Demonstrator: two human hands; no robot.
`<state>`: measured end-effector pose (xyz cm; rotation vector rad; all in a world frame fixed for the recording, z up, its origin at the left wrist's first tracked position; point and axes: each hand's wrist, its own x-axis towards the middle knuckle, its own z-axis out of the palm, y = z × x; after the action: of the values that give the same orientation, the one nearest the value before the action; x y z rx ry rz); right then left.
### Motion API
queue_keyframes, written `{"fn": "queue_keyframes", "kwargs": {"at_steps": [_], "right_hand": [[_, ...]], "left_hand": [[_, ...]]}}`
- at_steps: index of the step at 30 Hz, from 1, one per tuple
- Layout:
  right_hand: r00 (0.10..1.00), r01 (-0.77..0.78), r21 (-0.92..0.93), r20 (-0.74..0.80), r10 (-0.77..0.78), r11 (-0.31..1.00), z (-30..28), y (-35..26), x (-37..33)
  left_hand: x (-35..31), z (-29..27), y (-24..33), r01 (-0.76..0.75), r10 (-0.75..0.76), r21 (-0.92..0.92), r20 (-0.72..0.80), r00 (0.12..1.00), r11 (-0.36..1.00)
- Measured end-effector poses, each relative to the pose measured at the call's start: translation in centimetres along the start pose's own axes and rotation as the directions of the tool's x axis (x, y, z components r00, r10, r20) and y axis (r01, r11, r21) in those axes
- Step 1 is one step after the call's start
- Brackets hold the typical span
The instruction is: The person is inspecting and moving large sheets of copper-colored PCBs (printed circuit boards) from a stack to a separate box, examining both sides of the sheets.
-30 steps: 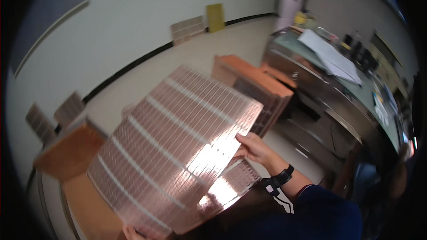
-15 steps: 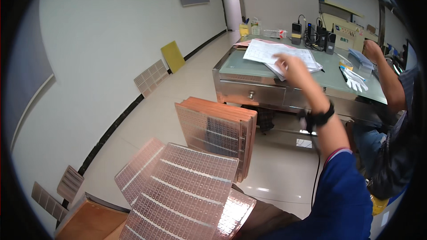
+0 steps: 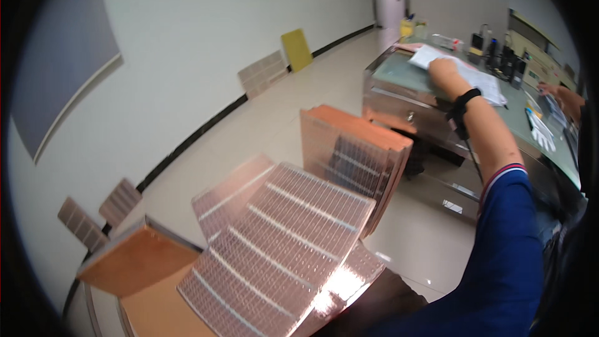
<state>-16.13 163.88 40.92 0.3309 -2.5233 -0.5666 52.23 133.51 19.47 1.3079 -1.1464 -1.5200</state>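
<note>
My right hand [image 3: 445,73], at the end of a bare forearm with a black wristband [image 3: 465,103], reaches over the desk. Its fingers are curled closed at the near edge of the white printed papers [image 3: 479,78]; the fingertips are partly hidden. My left hand is out of the picture. In front of me a thin pinkish, translucent panel [image 3: 281,237] with rows of small cells lies tilted. A similar panel [image 3: 234,193] sticks out behind it, and a shiny one [image 3: 349,278] shows under its right edge. Beyond stands an upright stack of copper-coloured panels [image 3: 340,156].
The glass-topped metal desk [image 3: 399,73] carries white gloves [image 3: 541,132], black handheld devices [image 3: 496,56] and a tape roll [image 3: 534,107]. Another person's hand [image 3: 561,95] is at its right. An open brown box [image 3: 140,256] stands lower left. Panels [image 3: 263,73] and a yellow board [image 3: 296,50] lean on the wall.
My right hand has come down from above the papers to their near edge, fingers more curled. The view has swung left, so everything sits further right. The other person's hand is lower.
</note>
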Motion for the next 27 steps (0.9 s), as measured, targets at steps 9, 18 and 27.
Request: {"fn": "queue_keyframes", "kwargs": {"at_steps": [9,18,27], "right_hand": [[0.697,0.445,0.340,-0.713,-0.082,0.828,-15.1,-7.0,-8.9],[0.451,0.822,0.569,-0.648,-0.614,0.003,-10.2,-24.9,-25.4],[0.598,0.379,0.918,-0.339,-0.726,-0.117,-2.5,-26.8,-31.0]], "left_hand": [[0.7,0.6,0.6,-0.025,0.032,0.042,-0.191,0.981,0.999],[1.7,3.2,-0.9,-0.162,0.182,-0.242,0.063,0.981,0.957],[0.5,7.1,-2.9,-0.102,0.061,0.107,0.334,0.941,0.989]]}}
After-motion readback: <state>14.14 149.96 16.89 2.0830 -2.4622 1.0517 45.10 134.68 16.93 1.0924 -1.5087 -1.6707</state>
